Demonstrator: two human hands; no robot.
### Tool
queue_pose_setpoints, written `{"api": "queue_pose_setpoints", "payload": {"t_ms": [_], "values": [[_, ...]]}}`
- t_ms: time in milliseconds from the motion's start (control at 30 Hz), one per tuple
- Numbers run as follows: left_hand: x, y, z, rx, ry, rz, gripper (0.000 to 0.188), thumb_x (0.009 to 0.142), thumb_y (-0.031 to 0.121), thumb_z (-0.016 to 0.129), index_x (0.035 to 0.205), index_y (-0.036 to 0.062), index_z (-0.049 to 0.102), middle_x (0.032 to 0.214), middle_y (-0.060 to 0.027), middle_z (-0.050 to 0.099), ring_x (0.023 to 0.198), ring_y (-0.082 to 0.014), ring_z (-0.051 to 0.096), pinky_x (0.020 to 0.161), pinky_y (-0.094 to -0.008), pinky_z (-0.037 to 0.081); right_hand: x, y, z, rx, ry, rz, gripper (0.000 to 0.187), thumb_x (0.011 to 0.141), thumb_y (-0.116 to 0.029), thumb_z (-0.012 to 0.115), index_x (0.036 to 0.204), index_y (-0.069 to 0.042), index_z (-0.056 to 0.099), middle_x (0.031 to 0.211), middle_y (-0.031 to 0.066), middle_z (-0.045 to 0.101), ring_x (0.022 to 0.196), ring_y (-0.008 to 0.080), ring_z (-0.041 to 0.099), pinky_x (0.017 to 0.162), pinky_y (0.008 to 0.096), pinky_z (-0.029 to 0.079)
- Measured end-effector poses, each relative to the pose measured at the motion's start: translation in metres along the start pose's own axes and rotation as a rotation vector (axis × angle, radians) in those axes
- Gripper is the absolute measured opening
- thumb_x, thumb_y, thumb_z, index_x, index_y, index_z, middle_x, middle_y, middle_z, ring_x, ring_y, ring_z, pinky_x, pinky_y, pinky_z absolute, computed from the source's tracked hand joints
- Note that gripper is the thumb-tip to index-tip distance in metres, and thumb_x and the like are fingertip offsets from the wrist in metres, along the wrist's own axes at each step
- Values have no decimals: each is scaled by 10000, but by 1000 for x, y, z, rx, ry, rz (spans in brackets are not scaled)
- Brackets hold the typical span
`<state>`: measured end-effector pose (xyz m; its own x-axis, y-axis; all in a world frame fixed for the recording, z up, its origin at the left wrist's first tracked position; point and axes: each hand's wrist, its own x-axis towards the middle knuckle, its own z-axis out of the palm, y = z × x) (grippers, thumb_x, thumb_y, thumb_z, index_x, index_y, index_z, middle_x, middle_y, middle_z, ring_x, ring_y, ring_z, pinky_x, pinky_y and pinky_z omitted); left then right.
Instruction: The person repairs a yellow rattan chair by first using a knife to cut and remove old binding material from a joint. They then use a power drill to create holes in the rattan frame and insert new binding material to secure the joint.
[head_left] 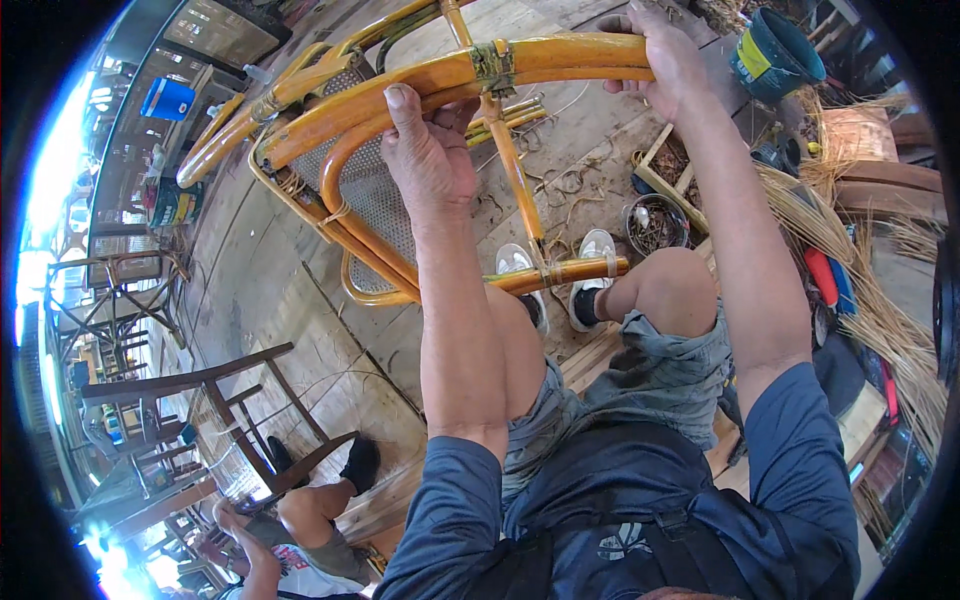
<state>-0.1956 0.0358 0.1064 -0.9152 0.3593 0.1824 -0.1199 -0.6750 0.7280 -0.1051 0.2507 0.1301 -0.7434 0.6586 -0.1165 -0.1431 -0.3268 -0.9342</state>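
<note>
A glossy orange-brown rattan chair frame (420,75) stands tilted in front of me, with a woven cane panel (375,195) inside it. My left hand (425,150) is closed round the curved rail, its thumb on the near face and its fingers behind. At the right end of the same rail, my right hand (670,60) grips the tip, fingers wrapped underneath. Between the hands, a greenish strip binding (493,65) wraps the rail where an upright pole (517,170) joins it. The pole runs down to a lower rail (590,268) by my shoes.
At the right lie long bundled rattan strips (880,340), a red-handled tool (822,277) and a dark green bucket (775,55). A round bowl of scraps (655,222) sits near my feet. At lower left, another person (300,530) sits by a dark wooden chair frame (235,410).
</note>
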Motion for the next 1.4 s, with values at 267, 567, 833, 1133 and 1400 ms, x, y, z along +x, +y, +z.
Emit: {"api": "queue_pose_setpoints", "payload": {"t_ms": [267, 567, 833, 1133, 1400], "values": [[3, -1, -2, 23, -17, 17, 472, 842, 433, 602, 1126, 80, 469, 1015, -92, 590, 814, -249, 618, 745, -448, 540, -7, -10, 6, -59, 51, 27, 378, 931, -375, 430, 869, -22, 548, 662, 107, 545, 511, 243, 553, 353, 373, 435], [1, -1, 0, 12, -20, 24, 474, 831, 407, 628, 1126, 76, 460, 1003, -88, 587, 782, -234, 609, 716, -442, 550, -8, -12, 5, -103, 38, 57, 370, 925, -370, 441, 853, -28, 560, 654, 99, 538, 503, 231, 534, 368, 365, 426], [1, -3, 4, 31, 23, 38, 511, 825, 430, 630, 1137, 61, 464, 1009, -91, 584, 794, -239, 609, 708, -434, 543, -8, -12, 5, -69, 42, 50, 368, 928, -371, 436, 853, -34, 560, 655, 92, 546, 493, 231, 529, 380, 378, 421], [2, -6, 8, -34, -31, -66, 422, 839, 468, 592, 994, 77, 551, 826, -49, 611, 750, -168, 601, 667, -313, 494, 17, -5, -17, -189, -9, 26, 358, 913, -380, 469, 976, -44, 575, 781, 82, 595, 638, 206, 570, 517, 335, 446], [-15, -28, 11, -15, -53, -57, 206, 840, 132, 626, 1012, 54, 542, 913, -62, 614, 838, -175, 605, 714, -338, 478, 22, -11, -14, -266, -33, 19, 324, 901, -335, 487, 985, -26, 538, 809, 118, 602, 618, 237, 576, 494, 378, 462]]}}
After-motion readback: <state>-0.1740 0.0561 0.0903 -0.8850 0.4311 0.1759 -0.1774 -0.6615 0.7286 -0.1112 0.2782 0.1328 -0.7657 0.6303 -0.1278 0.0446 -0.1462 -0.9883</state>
